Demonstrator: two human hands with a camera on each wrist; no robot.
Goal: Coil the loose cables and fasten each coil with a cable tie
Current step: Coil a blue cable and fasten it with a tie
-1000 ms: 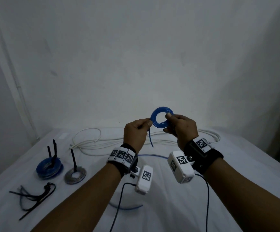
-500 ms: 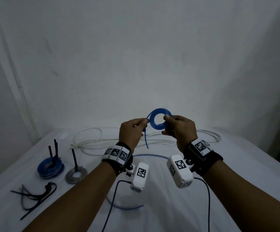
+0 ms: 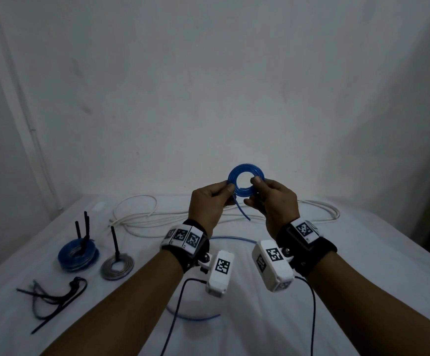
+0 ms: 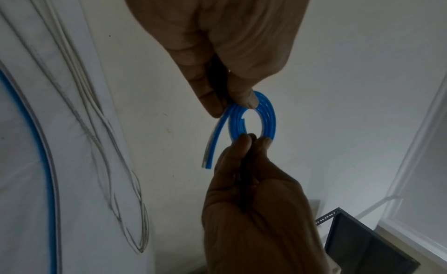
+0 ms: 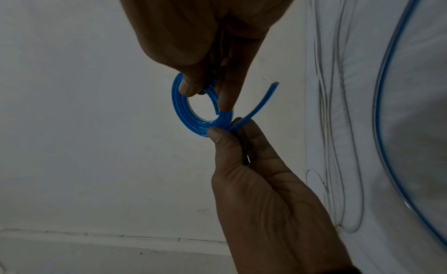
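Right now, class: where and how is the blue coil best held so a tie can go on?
Pinch the blue coil flat across its band, beside the loose tail, as the left hand does. Come from the outer edge, thumb on one face, finger on the other, probably leaving the far arc bare.

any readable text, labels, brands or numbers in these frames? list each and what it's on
None: no words, brands or numbers can be read in any view.
The wrist bands and white camera housings carry only black-and-white square marker patterns, no letters.
The blue coil shows no print; neither do the white cable or black cable ties.
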